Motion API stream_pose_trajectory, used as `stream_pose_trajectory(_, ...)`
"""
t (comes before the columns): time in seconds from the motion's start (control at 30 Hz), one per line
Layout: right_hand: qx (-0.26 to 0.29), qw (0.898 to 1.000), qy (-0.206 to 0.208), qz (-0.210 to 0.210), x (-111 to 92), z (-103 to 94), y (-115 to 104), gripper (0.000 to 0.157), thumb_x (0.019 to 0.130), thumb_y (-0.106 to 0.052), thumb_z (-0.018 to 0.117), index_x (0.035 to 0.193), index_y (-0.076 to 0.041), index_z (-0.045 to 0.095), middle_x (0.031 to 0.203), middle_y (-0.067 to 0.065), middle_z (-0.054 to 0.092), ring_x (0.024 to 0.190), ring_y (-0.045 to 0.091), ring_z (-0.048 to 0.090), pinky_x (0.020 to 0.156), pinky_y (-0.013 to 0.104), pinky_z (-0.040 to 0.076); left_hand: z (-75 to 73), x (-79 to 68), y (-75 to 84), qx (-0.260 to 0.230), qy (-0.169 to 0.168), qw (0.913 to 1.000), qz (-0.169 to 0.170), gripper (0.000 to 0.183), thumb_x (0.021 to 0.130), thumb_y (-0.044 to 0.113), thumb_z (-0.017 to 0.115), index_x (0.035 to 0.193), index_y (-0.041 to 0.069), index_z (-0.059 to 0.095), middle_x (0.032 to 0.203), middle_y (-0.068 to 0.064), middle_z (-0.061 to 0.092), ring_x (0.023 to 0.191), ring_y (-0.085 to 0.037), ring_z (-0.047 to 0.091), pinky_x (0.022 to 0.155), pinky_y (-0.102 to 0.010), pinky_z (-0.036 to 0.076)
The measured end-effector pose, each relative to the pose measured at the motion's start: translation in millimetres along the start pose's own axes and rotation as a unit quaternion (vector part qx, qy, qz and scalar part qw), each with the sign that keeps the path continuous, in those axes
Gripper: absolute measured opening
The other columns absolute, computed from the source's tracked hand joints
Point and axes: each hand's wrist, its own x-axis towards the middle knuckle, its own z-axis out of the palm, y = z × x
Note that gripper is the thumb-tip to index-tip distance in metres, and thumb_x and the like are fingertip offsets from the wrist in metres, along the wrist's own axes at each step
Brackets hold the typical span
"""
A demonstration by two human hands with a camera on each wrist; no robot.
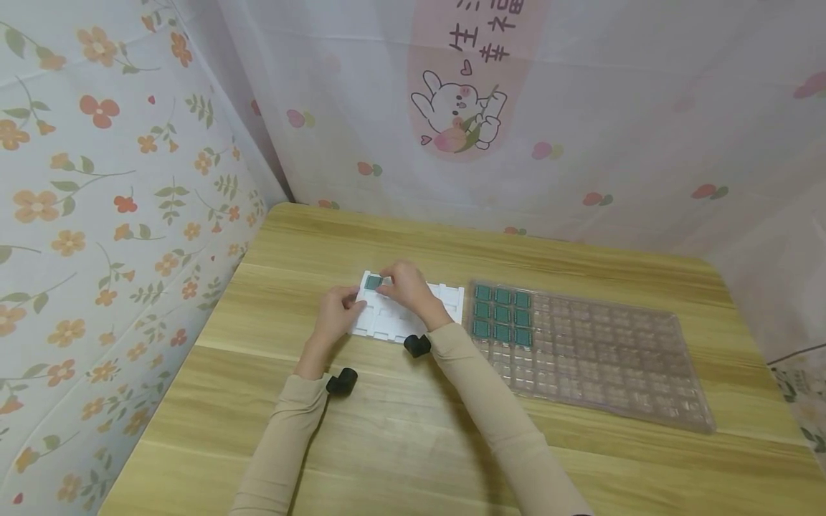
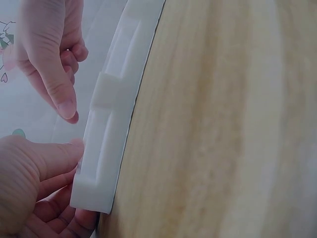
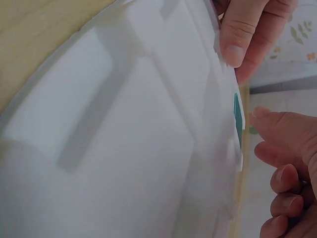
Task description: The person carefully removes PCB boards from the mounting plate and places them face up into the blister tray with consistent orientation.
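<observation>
A white slotted tray [image 1: 381, 322] lies on the table, with a small green square piece [image 1: 373, 283] in its far left corner slot. My left hand [image 1: 338, 312] grips the tray's left edge; in the left wrist view its thumb [image 2: 59, 156] lies against the rim and the other fingers are curled beside and beneath it. Over the tray, near the green piece, is my right hand [image 1: 409, 288]. In the right wrist view its thumb and index finger stand slightly apart with nothing between them, close to the green piece [image 3: 238, 116], while the remaining fingers are loosely bent.
To the right lies a clear plastic tray [image 1: 606, 351] with many small pockets; several green square pieces [image 1: 502, 313] fill rows at its left end. A black wrist camera [image 1: 342, 382] sits on each wrist. Patterned curtains [image 1: 361, 93] hang behind and beside the wooden table [image 1: 387, 430].
</observation>
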Motion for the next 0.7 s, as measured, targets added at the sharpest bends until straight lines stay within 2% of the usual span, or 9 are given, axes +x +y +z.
stream_pose_trajectory(0.23,-0.015,1.0,-0.005,0.01,6.5,6.4,0.4,0.032,0.083,-0.015,0.071,0.11,0.001,0.068,0.103,0.014,0.066,0.085,0.021,0.056,0.079,0.033,0.046,0.3,0.0,-0.7,0.001,0.007,0.9999,0.009,0.026,0.081,-0.004,0.066,0.105,-0.014,0.064,0.092,-0.026,0.064,0.072,-0.028,0.055,0.063,-0.029,0.043)
stream_pose_trajectory(0.4,-0.004,0.999,-0.021,0.03,9.4,7.4,-0.2,0.033,0.083,-0.016,0.071,0.112,0.002,0.067,0.107,0.015,0.065,0.094,0.023,0.058,0.086,0.033,0.045,0.2,-0.2,0.4,0.001,0.003,1.0,0.003,0.027,0.081,-0.003,0.067,0.106,-0.014,0.063,0.096,-0.028,0.063,0.073,-0.029,0.057,0.063,-0.032,0.046)
stream_pose_trajectory(0.43,-0.003,1.0,-0.014,0.021,13.0,12.4,6.5,0.034,0.083,-0.02,0.072,0.11,0.0,0.068,0.106,0.014,0.066,0.093,0.021,0.058,0.085,0.031,0.045,0.0,-0.3,0.6,0.002,0.002,1.0,0.001,0.028,0.081,-0.003,0.067,0.106,-0.014,0.063,0.096,-0.028,0.063,0.073,-0.03,0.057,0.064,-0.032,0.046)
stream_pose_trajectory(0.53,-0.011,0.999,-0.022,0.028,14.9,12.5,6.2,0.035,0.084,-0.022,0.071,0.111,-0.001,0.068,0.108,0.013,0.066,0.097,0.021,0.058,0.087,0.03,0.045,-0.7,-0.7,2.2,0.003,0.001,1.0,-0.005,0.028,0.081,-0.002,0.067,0.106,-0.013,0.063,0.097,-0.028,0.063,0.074,-0.029,0.057,0.064,-0.033,0.046)
stream_pose_trajectory(0.7,-0.013,0.999,-0.028,0.037,11.9,8.6,-2.0,0.035,0.084,-0.017,0.07,0.113,0.002,0.066,0.113,0.015,0.064,0.108,0.026,0.057,0.093,0.034,0.043,-1.4,-0.8,2.2,0.007,-0.001,0.9999,-0.007,0.028,0.081,-0.001,0.067,0.107,-0.013,0.063,0.097,-0.027,0.063,0.073,-0.028,0.057,0.062,-0.03,0.046)
